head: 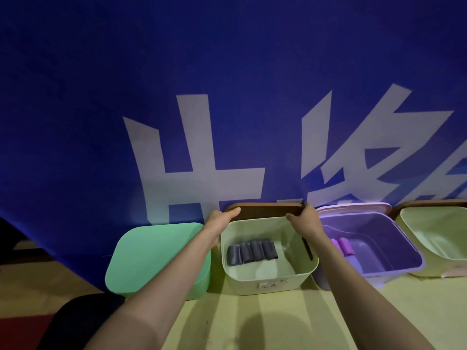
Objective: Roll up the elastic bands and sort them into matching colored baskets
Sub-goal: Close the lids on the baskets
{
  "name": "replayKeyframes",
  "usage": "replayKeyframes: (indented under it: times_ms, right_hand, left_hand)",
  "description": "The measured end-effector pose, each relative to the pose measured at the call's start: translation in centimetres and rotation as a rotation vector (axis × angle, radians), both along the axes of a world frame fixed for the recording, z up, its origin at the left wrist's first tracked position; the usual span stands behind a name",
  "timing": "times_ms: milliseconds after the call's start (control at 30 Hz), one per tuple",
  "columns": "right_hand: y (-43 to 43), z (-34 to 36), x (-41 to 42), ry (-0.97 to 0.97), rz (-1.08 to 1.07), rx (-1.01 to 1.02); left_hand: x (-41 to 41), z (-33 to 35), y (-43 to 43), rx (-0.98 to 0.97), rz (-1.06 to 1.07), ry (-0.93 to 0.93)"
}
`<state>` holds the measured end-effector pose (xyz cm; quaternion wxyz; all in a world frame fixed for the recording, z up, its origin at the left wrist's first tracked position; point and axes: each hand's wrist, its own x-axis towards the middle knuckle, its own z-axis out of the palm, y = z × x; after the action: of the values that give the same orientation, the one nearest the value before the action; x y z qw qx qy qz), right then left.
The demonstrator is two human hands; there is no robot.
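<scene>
Head view: both hands on a basket lid

Left hand and right hand each curl round one end of the brown lid, at the back rim of the pale basket. Rolled grey bands lie inside it. Purple rolls lie in the purple basket alongside.

Dim bluish light, soft shadows (wide-angle bending at edges)
</scene>
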<state>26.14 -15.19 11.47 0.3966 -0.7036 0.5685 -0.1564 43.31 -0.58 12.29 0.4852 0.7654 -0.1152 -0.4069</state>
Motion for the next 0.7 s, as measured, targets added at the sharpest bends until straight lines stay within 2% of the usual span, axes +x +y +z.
replayKeyframes:
  times_ms: [333,700]
  right_hand:
    - [2.6,3.9,-1.9,-0.164,0.021,-0.157]
    - [6.5,4.5,-5.0,-0.349,0.007,-0.140]
  left_hand:
    - [-1.5,3.8,2.0,-0.152,0.069,-0.187]
    - [-4.6,4.4,5.8,-0.236,0.148,-0.203]
